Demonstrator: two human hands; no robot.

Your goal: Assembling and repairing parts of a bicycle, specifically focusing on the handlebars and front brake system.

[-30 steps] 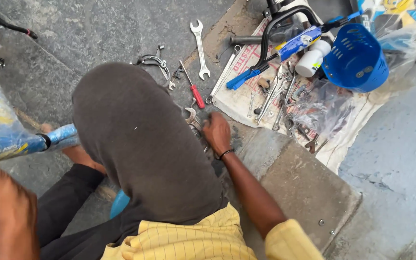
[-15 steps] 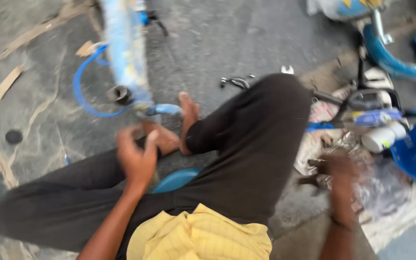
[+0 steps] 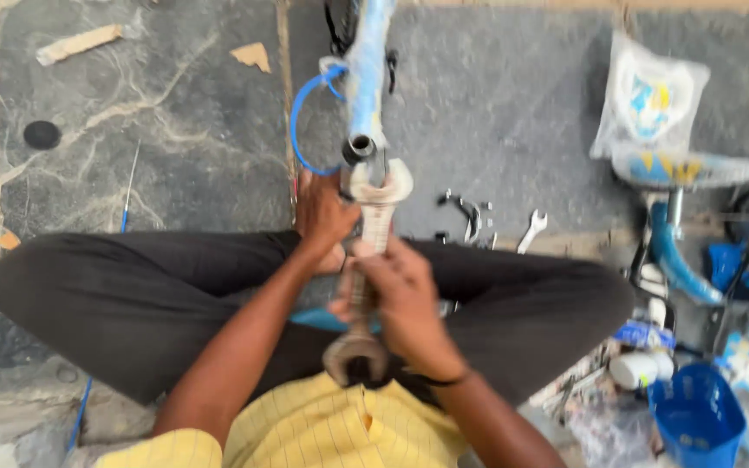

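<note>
I sit cross-legged on a stone floor in dark trousers. My right hand [image 3: 405, 299] grips the shaft of a large double-ended metal wrench [image 3: 373, 234]. Its upper jaw sits at the open end of a light blue plastic-wrapped bicycle frame tube [image 3: 367, 82]. My left hand [image 3: 322, 217] rests just left of the wrench head, near the tube's end; whether it holds the tube is hidden by blur. A blue cable [image 3: 301, 130] loops beside the tube.
A small wrench [image 3: 530, 231] and metal brackets [image 3: 465, 212] lie on the floor past my right knee. At right are a blue bicycle part [image 3: 674, 260], a wrapped white bag [image 3: 648, 95], a blue basket [image 3: 695, 420] and a white bottle [image 3: 639, 370]. Cardboard scraps [image 3: 75, 43] lie far left.
My view swung from the tool pile at the right to the bicycle tube in front. My right hand left the tools and now holds a large wrench at the tube's end.
</note>
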